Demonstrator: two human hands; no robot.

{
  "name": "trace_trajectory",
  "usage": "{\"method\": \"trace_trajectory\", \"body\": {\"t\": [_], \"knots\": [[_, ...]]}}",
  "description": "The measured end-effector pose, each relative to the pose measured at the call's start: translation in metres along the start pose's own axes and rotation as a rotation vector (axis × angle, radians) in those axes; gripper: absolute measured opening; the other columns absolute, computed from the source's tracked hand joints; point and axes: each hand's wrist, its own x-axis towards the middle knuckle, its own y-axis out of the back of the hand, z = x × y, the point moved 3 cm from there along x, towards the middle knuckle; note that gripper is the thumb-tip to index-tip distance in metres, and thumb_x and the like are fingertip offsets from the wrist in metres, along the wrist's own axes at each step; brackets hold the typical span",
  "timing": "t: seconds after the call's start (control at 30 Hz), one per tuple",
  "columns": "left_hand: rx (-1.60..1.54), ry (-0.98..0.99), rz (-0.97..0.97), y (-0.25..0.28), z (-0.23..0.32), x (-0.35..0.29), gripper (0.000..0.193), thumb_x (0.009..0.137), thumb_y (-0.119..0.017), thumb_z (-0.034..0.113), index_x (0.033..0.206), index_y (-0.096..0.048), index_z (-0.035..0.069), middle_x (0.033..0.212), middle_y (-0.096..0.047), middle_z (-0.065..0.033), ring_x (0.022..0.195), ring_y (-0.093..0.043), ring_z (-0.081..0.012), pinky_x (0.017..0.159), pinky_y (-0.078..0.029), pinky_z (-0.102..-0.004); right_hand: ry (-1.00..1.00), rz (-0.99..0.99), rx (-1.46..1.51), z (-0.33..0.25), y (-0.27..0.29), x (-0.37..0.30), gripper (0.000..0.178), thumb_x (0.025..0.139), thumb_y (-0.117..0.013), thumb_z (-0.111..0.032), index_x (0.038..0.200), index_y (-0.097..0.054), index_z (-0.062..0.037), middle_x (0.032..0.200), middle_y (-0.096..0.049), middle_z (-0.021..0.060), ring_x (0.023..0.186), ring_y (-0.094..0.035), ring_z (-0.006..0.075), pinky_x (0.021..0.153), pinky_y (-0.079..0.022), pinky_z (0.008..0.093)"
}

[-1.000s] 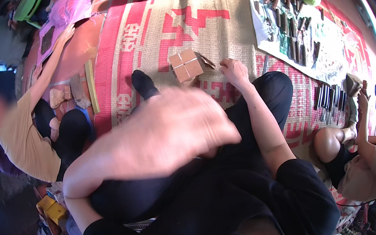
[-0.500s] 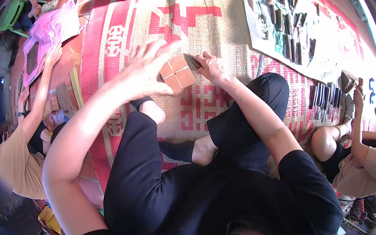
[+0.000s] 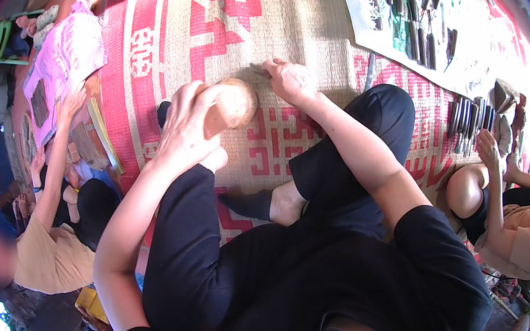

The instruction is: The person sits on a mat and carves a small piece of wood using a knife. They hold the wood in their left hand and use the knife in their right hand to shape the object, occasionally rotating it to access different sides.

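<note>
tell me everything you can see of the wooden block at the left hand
The wooden block looks like pale tan wood, with a rounded outline on its right side and a flatter, browner face toward the lower left. It appears tilted. The left hand grips it from the left, its fingers hiding part of it. It is seen against the woven mat; whether it rests there is unclear. The right hand is apart from it, off to its right.

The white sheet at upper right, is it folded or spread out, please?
Spread out: the white sheet lies open on the woven mat, with dark-handled tools laid across it.
</note>
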Motion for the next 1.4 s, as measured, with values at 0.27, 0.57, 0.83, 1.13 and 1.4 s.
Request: {"method": "trace_trajectory", "body": {"t": [0.27,0.57,0.83,1.13,1.4], "knots": [[-0.157,0.175,0.211,-0.007,-0.011,-0.039,0.08,0.065,-0.081,0.005,0.132,-0.037,0.01,0.128,-0.037,-0.0199,0.123,-0.042,-0.0389,0.103,-0.04,-0.0485,-0.073,-0.01,0.333,-0.026,0.024,0.004,0.016,0.086,-0.06,-0.021,0.098,-0.064,-0.0109,0.099,-0.064,0.0107,0.095,-0.064,0.0302,0.082,-0.05,0.0418],[-0.138,0.222,0.348,-0.013,-0.018,-0.038,0.078,0.064,-0.082,0.003,0.129,-0.038,0.008,0.12,-0.042,-0.0189,0.116,-0.047,-0.0373,0.098,-0.043,-0.0469,-0.179,0.017,0.368,-0.022,0.02,0.005,0.016,0.082,-0.061,-0.015,0.097,-0.064,-0.0107,0.099,-0.066,0.0105,0.091,-0.065,0.0304,0.082,-0.05,0.0413],[-0.196,0.283,0.354,-0.014,-0.019,-0.043,0.083,0.064,-0.081,0.001,0.133,-0.036,0.008,0.123,-0.042,-0.0191,0.118,-0.047,-0.0369,0.098,-0.044,-0.0459,-0.158,0.037,0.445,-0.023,0.021,0.003,0.015,0.079,-0.061,-0.007,0.094,-0.065,-0.0093,0.097,-0.066,0.0091,0.093,-0.065,0.0268,0.083,-0.05,0.0373],[-0.218,0.302,0.351,-0.013,-0.023,-0.051,0.084,0.064,-0.082,0.003,0.134,-0.036,0.011,0.123,-0.041,-0.0184,0.117,-0.047,-0.0373,0.097,-0.045,-0.0462,0.172,0.056,0.58,-0.073,0.017,0.016,0.017,0.08,-0.06,-0.005,0.096,-0.065,-0.0043,0.094,-0.065,0.0121,0.089,-0.065,0.0294,0.081,-0.052,0.0381],[-0.194,0.335,0.334,-0.01,-0.022,-0.055,0.083,0.064,-0.081,0.005,0.133,-0.035,0.011,0.124,-0.04,-0.0189,0.117,-0.047,-0.0379,0.097,-0.045,-0.0465,0.298,0.072,0.525,-0.091,0.005,0.005,0.021,0.089,-0.06,-0.01,0.108,-0.062,-0.0034,0.095,-0.062,0.0141,0.09,-0.064,0.0305,0.079,-0.051,0.0377]]}}
